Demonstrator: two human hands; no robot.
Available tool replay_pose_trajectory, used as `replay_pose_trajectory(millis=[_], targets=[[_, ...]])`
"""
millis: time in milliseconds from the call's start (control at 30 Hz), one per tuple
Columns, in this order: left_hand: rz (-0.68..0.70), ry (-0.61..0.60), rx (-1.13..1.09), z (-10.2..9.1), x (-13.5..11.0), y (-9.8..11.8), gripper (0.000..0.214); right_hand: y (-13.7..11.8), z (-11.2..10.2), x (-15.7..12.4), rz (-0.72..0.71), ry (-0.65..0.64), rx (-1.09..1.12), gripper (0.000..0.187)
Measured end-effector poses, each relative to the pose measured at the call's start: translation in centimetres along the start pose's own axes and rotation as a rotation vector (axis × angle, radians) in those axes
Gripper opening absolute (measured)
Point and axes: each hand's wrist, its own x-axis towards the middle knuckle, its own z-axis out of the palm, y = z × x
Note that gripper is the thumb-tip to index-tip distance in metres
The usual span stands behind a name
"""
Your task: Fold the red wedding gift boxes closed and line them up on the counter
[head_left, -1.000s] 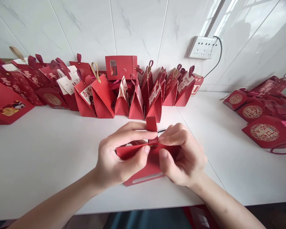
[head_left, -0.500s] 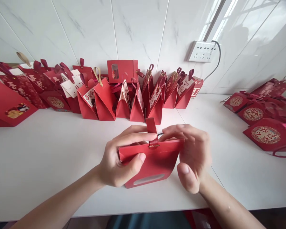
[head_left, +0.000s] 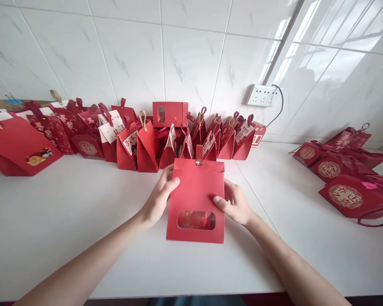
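I hold a red paper gift bag upright on the white table, its clear window facing me and a red strap sticking up from its closed top. My left hand grips the bag's left side, thumb on the front. On the other side my right hand clasps it, thumb on the front near the window. Red contents show through the window.
A row of several red gift bags stands along the tiled wall behind. A larger red bag lies at the far left. Flat red bags with round emblems lie at the right. A wall socket with a cable sits above.
The bag was tipped while my fingers worked at its top strap; now it stands upright with both hands on its sides. My view has pulled back and tilted up.
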Motion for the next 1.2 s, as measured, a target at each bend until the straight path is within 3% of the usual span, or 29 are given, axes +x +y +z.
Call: replay_pose_trajectory(millis=[133,233,367,533,600,700,800,867,933,1033,1200], targets=[[-0.07,-0.028,-0.024,0.1,0.0,-1.1,0.07,0.1,-0.1,0.4,0.215,0.258,0.188,0.04],[-0.003,-0.087,0.045,0.4,-0.1,-1.0,0.071,0.2,-0.2,0.6,0.337,0.373,0.296,0.044],[0.09,-0.121,0.048,0.9,-0.2,-0.3,0.06,0.0,-0.3,0.7,0.369,0.347,0.433,0.043],[0.159,-0.018,0.058,0.9,-0.3,0.0,0.053,-0.7,-0.1,0.8,0.444,0.207,0.572,0.043],[0.172,0.01,0.063,0.6,-0.2,-0.1,0.055,-0.6,-0.1,0.7,0.409,0.193,0.552,0.043],[0.17,-0.063,0.002,0.0,-0.1,0.0,0.064,-0.4,-0.4,0.4,0.243,0.184,0.406,0.041],[0.038,-0.185,-0.004,0.1,0.0,0.4,0.066,-0.4,-0.6,0.1,0.106,0.037,0.235,0.04],[-0.071,-0.171,0.029,0.4,-0.1,0.7,0.059,-0.6,-0.5,-0.1,0.09,0.0,0.116,0.044],[-0.119,-0.114,0.055,0.9,-0.3,0.9,0.053,-0.9,-0.3,-0.3,0.048,0.091,-0.043,0.058],[-0.062,-0.088,0.06,1.3,-0.5,0.9,0.051,-1.7,0.1,-0.7,-0.135,0.154,-0.353,0.072],[0.065,0.02,0.123,1.4,-0.7,0.5,0.042,-3.4,0.3,-1.4,-0.248,-0.085,-0.706,0.078]])
